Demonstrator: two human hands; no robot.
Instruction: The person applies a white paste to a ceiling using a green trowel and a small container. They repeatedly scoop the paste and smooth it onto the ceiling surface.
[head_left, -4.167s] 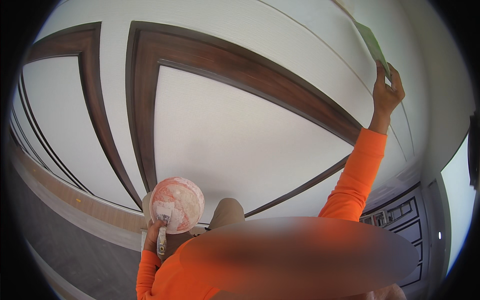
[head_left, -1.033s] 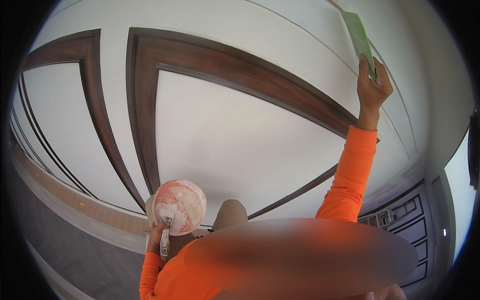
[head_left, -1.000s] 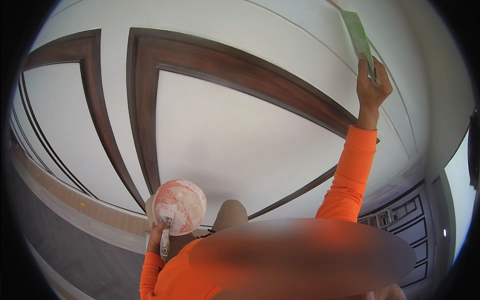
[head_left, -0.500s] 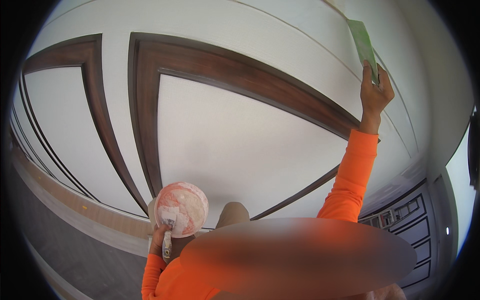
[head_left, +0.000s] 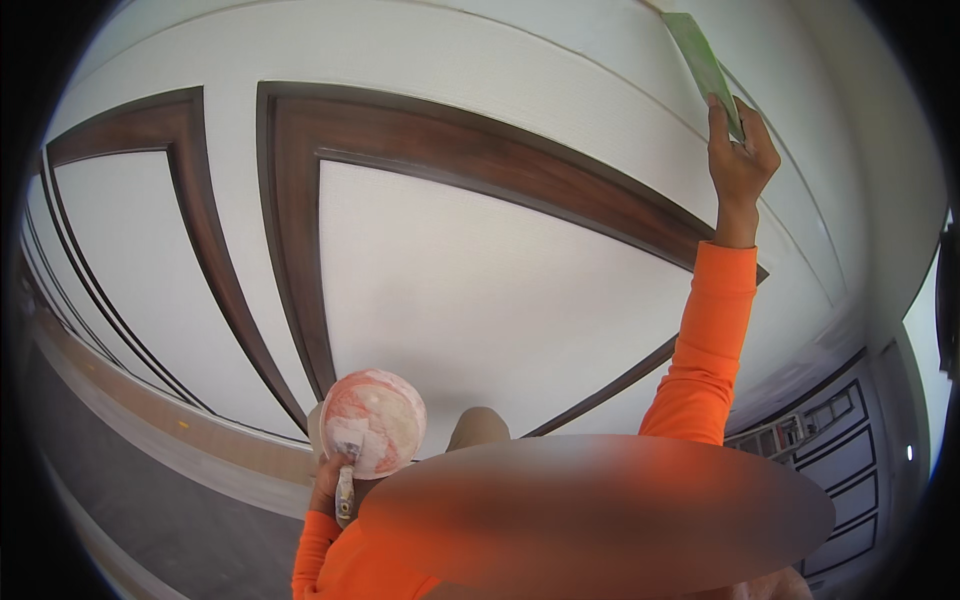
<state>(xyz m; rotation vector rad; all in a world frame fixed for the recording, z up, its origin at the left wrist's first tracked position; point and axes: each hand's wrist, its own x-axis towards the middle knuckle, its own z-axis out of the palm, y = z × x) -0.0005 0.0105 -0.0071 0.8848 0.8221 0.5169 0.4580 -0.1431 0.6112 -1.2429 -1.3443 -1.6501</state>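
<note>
My right hand (head_left: 742,165) is raised at the far right, fingers pinched round the lower end of a flat green spreader (head_left: 697,60). The spreader's far end lies at a thin line along the upper white wall, by a strip of moulding. Low at the left, my left hand (head_left: 327,480) grips a round, shallow tub (head_left: 392,415) smeared with whitish paste over pink. In the same hand is a putty knife (head_left: 345,495), its pale-coated blade over the tub and its handle pointing back towards me. Some of my left fingers are hidden under the tub.
Dark brown wooden frames (head_left: 290,210) stand out from the white wall. A grey floor (head_left: 170,500) with a wood-toned strip (head_left: 150,415) runs along the lower left. A ladder (head_left: 790,432) is at the right. My knee (head_left: 478,428) is close to the wall.
My right hand has moved up and slightly left with the green spreader, farther along the wall line. The view has shifted a little; my left hand still holds the tub and putty knife.
</note>
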